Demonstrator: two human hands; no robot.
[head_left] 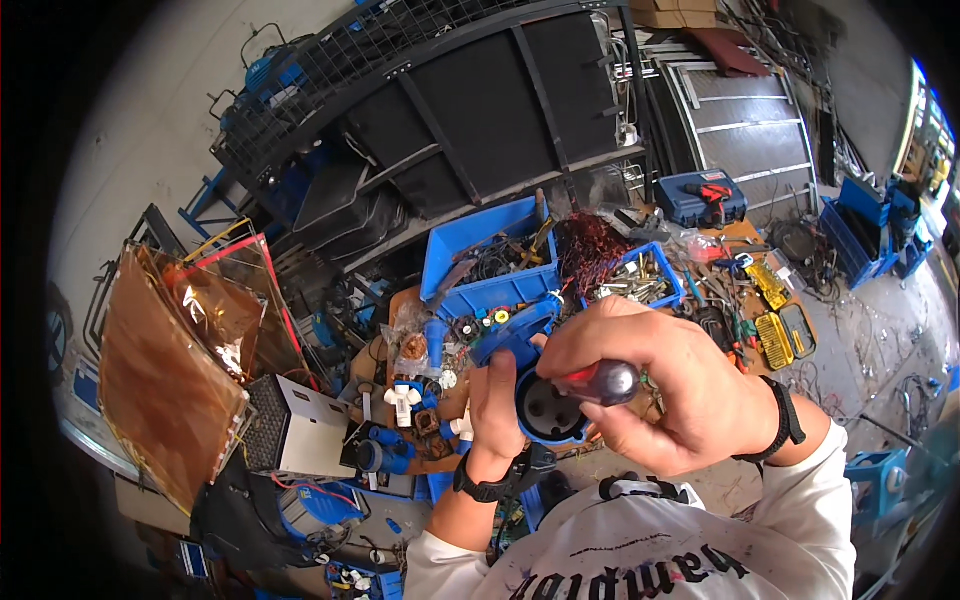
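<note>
My left hand (493, 412) is wrapped round a blue industrial power socket (572, 436), whose round black face with several holes is turned up toward me. The socket's hinged blue lid (515, 334) stands raised at its far side, beside my left thumb. A screwdriver (613, 383) with a dark, partly red handle is gripped in my right hand (668, 372), directly over the socket. Its tip is hidden by the handle and my fingers, so contact with the socket cannot be made out.
Beyond my hands stand a blue bin (490, 292) of cables and a blue tray (655, 272) of metal parts. At right are a toolbox (690, 205), a red drill (714, 194) and a yellow bit case (772, 342). White plastic fittings (403, 398) and blue connectors (385, 452) lie left.
</note>
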